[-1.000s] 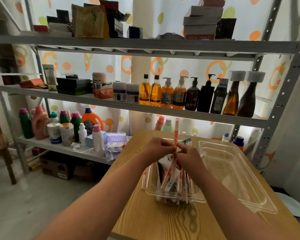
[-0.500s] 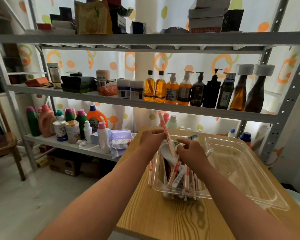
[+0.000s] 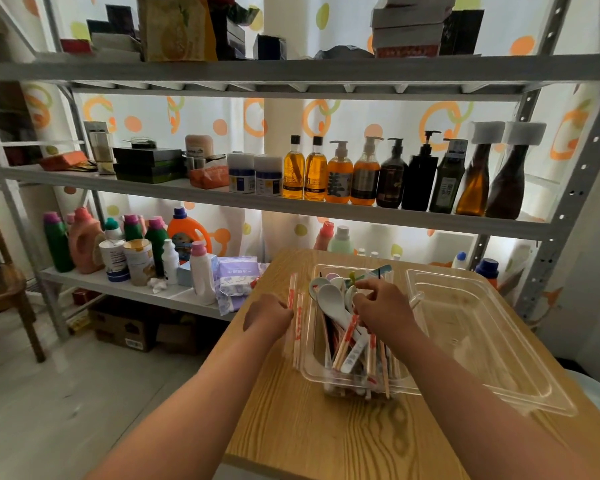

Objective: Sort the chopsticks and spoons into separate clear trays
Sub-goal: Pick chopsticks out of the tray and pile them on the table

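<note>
While the left hand (image 3: 269,315) and the right hand (image 3: 383,308) meet at a narrow clear tray (image 3: 309,362), a cluttered storeroom shows behind.
The left hand clasps a pair of wrapped chopsticks (image 3: 297,329) just outside the tray's left wall; the right hand's fingers curl down among the spoons (image 3: 333,299) and chopsticks heaped inside, and whether they hold anything cannot be told. A wide clear tray (image 3: 482,344) sits just beside it on the wood-grain table (image 3: 326,431). Beyond stands a grey metal rack (image 3: 291,211) bearing pump bottles (image 3: 378,174) and detergent jugs (image 3: 84,240), backed by an orange-spotted curtain (image 3: 326,116); cardboard boxes (image 3: 125,330) sit on the pale floor (image 3: 49,393).
</note>
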`<state>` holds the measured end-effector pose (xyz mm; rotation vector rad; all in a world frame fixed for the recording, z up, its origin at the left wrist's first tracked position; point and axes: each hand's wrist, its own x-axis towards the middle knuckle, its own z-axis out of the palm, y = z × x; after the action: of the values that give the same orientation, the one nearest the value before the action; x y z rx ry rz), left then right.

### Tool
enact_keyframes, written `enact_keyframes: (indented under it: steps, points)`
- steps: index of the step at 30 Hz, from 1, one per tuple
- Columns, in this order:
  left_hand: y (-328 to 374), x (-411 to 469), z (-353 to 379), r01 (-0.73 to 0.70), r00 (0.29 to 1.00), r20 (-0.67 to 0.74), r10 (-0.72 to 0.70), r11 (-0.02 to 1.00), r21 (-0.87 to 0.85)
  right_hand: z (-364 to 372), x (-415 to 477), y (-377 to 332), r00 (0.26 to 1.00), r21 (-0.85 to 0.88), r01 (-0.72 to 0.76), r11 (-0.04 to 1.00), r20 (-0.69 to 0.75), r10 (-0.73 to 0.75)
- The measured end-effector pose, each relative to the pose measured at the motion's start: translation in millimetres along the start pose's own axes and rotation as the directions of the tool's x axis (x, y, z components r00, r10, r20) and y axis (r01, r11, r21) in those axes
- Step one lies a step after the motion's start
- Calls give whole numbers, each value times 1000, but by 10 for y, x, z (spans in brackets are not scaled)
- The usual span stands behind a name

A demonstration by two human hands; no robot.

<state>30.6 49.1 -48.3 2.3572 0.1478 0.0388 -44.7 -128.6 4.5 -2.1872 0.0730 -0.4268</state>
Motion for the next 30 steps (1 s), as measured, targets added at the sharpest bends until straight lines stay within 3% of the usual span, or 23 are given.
enact_keyframes:
  steps: [7,30]
  points:
    - [-108,-5,142,72,997,14,-76,983,168,-29,-12,49,1000,-3,-17,1000,5,17]
    - [-12,-27,224,-102,994,77,80,929,356,-37,-32,71,998,-73,-56,996,0,56]
